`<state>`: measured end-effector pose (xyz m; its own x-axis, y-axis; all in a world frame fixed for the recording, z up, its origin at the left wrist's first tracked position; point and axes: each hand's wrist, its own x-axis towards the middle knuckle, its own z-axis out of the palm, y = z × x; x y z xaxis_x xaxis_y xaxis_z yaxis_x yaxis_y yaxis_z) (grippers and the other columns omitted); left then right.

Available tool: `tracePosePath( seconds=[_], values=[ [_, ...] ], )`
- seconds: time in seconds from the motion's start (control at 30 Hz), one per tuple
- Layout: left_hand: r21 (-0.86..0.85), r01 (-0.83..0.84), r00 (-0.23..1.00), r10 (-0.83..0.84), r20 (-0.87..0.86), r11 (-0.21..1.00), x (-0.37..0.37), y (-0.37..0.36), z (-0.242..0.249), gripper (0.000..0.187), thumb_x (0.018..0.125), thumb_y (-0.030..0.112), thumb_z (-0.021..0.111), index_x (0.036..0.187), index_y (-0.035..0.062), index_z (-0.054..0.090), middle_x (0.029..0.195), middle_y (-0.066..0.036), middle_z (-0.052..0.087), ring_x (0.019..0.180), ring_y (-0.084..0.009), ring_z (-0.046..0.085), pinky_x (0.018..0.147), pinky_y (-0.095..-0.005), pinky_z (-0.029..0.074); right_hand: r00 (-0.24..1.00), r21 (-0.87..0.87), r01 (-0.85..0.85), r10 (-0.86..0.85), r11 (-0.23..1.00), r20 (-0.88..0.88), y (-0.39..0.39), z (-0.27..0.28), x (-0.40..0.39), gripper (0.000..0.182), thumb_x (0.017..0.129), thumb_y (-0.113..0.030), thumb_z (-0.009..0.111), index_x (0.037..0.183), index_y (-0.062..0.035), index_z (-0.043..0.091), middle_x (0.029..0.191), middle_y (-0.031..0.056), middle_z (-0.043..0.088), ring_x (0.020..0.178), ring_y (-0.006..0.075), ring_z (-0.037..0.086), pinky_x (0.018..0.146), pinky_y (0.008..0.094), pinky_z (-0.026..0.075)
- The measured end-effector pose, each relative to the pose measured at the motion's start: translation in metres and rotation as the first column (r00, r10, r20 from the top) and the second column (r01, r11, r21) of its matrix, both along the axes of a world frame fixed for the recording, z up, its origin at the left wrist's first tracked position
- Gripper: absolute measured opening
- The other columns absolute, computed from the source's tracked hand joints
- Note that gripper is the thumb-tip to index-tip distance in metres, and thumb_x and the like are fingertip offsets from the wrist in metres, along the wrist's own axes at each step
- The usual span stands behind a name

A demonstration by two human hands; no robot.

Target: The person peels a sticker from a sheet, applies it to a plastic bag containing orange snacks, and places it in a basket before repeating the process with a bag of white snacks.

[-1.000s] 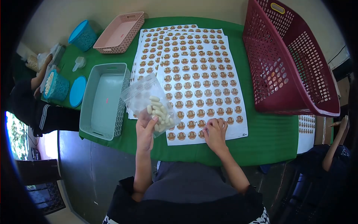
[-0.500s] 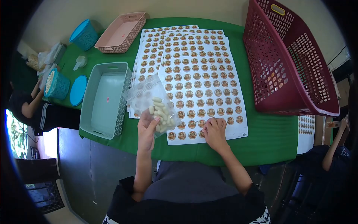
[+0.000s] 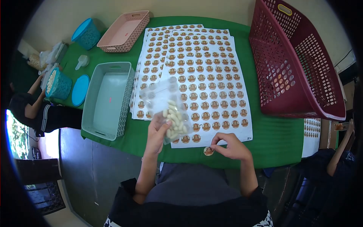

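My left hand (image 3: 155, 135) grips the lower left edge of a clear zip bag (image 3: 160, 92). Whitish oval pieces (image 3: 174, 120) lie in the bottom of the bag, which is tilted over the sheets. Between the thumb and forefinger of my right hand (image 3: 233, 146) is a round brown sticker (image 3: 208, 151), held just off the near edge of the top sticker sheet (image 3: 242, 133). That sheet carries rows of the same round stickers, with a bare white patch in its bottom row. More sheets lie beneath it.
Left of the sheets stand a grey-green tray (image 3: 107, 100) and a pink tray (image 3: 124, 32). Blue tubs (image 3: 87, 36), a blue lid (image 3: 80, 90) and a scoop (image 3: 82, 61) sit further left. A tall maroon basket (image 3: 281, 56) rises at right. People (image 3: 32, 104) work at both sides.
My right hand has peeled a sticker off the sheet and drawn it toward me, past the sheet's edge. The left hand has carried the bag slightly right and nearer.
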<state>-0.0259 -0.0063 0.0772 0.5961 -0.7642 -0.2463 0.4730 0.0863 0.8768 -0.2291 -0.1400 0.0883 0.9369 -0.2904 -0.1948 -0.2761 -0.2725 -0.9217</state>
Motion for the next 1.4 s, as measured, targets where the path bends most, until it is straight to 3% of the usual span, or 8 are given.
tracePosePath(
  seconds=[0.03, 0.07, 0.13, 0.17, 0.4, 0.87, 1.4],
  values=[
    [0.005, 0.069, 0.997, -0.069, -0.027, 0.998, -0.002, 0.0, 0.001, 0.036, 0.075, 0.002, 0.052, 0.108, -0.0009, 0.038, 0.098, -0.009, 0.051, 0.088, -0.0144, 0.051, 0.077, -0.0274, 0.043, 0.99, 0.061, 0.109, -0.114, 0.992, 0.082, 0.002, 0.008, 0.003, 0.018, 0.07, -0.006, 0.057, 0.084, -0.0008, 0.047, 0.069, 0.0067, 0.055, 0.069, 0.0134, 0.053, 0.067, 0.0269, 0.041],
    [0.004, 0.067, 0.997, -0.067, -0.026, 0.998, -0.005, -0.002, 0.001, 0.036, 0.075, 0.002, 0.052, 0.108, -0.0009, 0.038, 0.098, -0.009, 0.051, 0.088, -0.0144, 0.051, 0.077, -0.0274, 0.043, 0.99, 0.059, 0.108, -0.112, 0.992, 0.082, 0.005, 0.014, 0.007, 0.018, 0.07, -0.006, 0.057, 0.084, -0.0008, 0.047, 0.069, 0.0067, 0.055, 0.069, 0.0134, 0.053, 0.067, 0.0269, 0.041],
    [0.023, 0.2, 0.975, -0.201, 0.098, 0.98, -0.014, -0.005, 0.002, 0.041, 0.073, 0.003, 0.054, 0.11, 0.0, 0.036, 0.101, -0.01, 0.049, 0.092, -0.0156, 0.05, 0.078, -0.0282, 0.042, 0.881, 0.079, 0.377, -0.383, 0.923, 0.277, 0.012, 0.023, 0.018, 0.019, 0.071, -0.004, 0.057, 0.086, -0.0001, 0.046, 0.07, 0.0053, 0.056, 0.064, 0.0094, 0.051, 0.062, 0.0221, 0.041],
    [0.036, 0.255, 0.95, -0.257, 0.18, 0.966, -0.018, -0.005, -0.002, 0.049, 0.069, 0.004, 0.061, 0.111, 0.0011, 0.035, 0.105, -0.011, 0.046, 0.095, -0.0166, 0.048, 0.079, -0.029, 0.041, 0.839, 0.112, 0.42, -0.432, 0.901, 0.33, 0.014, 0.024, 0.024, 0.022, 0.071, -0.003, 0.059, 0.087, 0.0005, 0.045, 0.07, 0.0059, 0.056, 0.065, 0.0094, 0.052, 0.061, 0.0215, 0.041],
    [0.07, 0.436, 0.887, -0.442, 0.133, 0.897, -0.041, -0.008, 0.017, 0.058, 0.063, 0.004, 0.068, 0.111, 0.0005, 0.034, 0.103, -0.011, 0.046, 0.096, -0.0177, 0.048, 0.081, -0.0298, 0.041, 0.856, 0.065, 0.393, -0.39, 0.917, 0.34, 0.018, 0.024, 0.035, 0.024, 0.07, -0.005, 0.06, 0.087, 0.0001, 0.045, 0.069, 0.0055, 0.056, 0.062, 0.0095, 0.049, 0.059, 0.0216, 0.04],
    [0.101, 0.469, 0.87, -0.479, 0.116, 0.877, -0.041, -0.006, 0.012, 0.053, 0.067, 0.01, 0.067, 0.108, -0.0008, 0.036, 0.1, -0.011, 0.048, 0.092, -0.0167, 0.05, 0.078, -0.0296, 0.041, 0.885, -0.082, 0.371, -0.325, 0.925, 0.334, 0.019, 0.022, 0.034, 0.024, 0.068, -0.006, 0.062, 0.086, -0.0022, 0.047, 0.068, 0.0046, 0.056, 0.055, 0.0115, 0.046, 0.055, 0.0242, 0.037],
    [0.139, 0.434, 0.88, -0.452, 0.147, 0.89, -0.043, -0.004, 0.008, 0.048, 0.07, 0.014, 0.064, 0.108, -0.0007, 0.038, 0.099, -0.011, 0.049, 0.091, -0.0164, 0.05, 0.076, -0.029, 0.042, 0.901, -0.061, 0.36, -0.33, 0.931, 0.281, 0.018, 0.018, 0.032, 0.022, 0.067, -0.009, 0.062, 0.082, -0.004, 0.046, 0.068, 0.0042, 0.054, 0.06, 0.0142, 0.046, 0.061, 0.0268, 0.036]
  ],
)
